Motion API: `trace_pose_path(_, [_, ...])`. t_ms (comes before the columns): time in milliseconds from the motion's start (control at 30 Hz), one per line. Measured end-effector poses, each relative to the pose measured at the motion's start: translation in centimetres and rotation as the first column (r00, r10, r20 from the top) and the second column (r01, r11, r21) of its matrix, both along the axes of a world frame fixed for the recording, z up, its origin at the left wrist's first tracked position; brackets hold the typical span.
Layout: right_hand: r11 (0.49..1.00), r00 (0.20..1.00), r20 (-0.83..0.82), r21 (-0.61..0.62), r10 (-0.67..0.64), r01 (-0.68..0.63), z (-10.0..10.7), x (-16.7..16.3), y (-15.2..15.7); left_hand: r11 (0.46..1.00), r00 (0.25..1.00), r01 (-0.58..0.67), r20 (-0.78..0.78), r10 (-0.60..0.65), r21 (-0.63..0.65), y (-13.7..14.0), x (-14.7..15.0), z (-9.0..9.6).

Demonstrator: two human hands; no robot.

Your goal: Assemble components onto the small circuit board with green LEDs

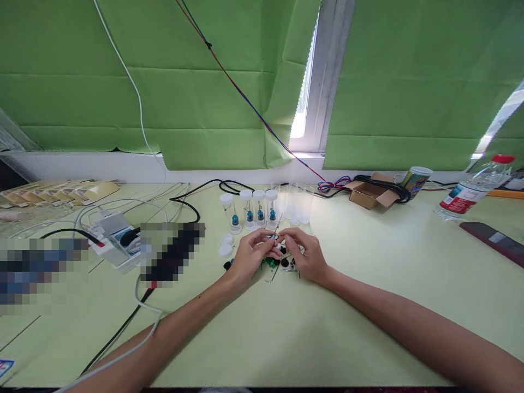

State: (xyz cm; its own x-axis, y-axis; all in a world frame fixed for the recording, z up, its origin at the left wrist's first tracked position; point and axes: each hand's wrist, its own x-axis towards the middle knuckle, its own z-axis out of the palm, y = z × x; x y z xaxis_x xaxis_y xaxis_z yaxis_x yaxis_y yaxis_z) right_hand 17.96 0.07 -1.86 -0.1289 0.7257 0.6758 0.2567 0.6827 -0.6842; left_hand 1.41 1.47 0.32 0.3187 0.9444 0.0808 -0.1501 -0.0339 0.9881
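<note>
My left hand (251, 252) is closed, its fingertips pinching a small blue part (273, 236) from which a thin rod points up. My right hand (306, 254) meets it from the other side, thumb and fingers pressed together; what they grip is too small to make out. Below the fingers lie small green parts (270, 263), black round parts (285, 262) and a thin bent metal rod (271, 277). Behind my hands stand several clear tubes with white caps (259, 206), each with a blue part inside. Clear tubes (301, 206) without visible contents stand beside them.
White caps (225, 250) lie left of my hands. Farther left are a white power strip (118, 240), cables and pixelated devices. At the back right are an open cardboard box (370, 194), a can (416, 180), a tilted-looking bottle (470, 188) and a dark flat object (493, 243).
</note>
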Motion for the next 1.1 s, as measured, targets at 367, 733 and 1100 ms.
trace_pose_path(367, [0.992, 0.994, -0.069, -0.094, 0.081, -0.087, -0.24, 0.05, 0.44, 1.000, 1.000, -0.011, 0.005, 0.011, 0.002, 0.15, -0.02, -0.24])
trace_pose_path(733, [0.989, 0.991, -0.113, -0.122, 0.067, -0.080, -0.25, -0.16, 0.54, 1.000, 1.000, -0.013, 0.004, 0.013, 0.000, 0.15, 0.00, -0.14])
trace_pose_path(1100, [0.989, 0.992, -0.128, -0.145, -0.015, -0.004, -0.53, -0.07, 0.83, 1.000, 1.000, -0.020, -0.007, 0.020, -0.009, 0.11, -0.12, -0.09])
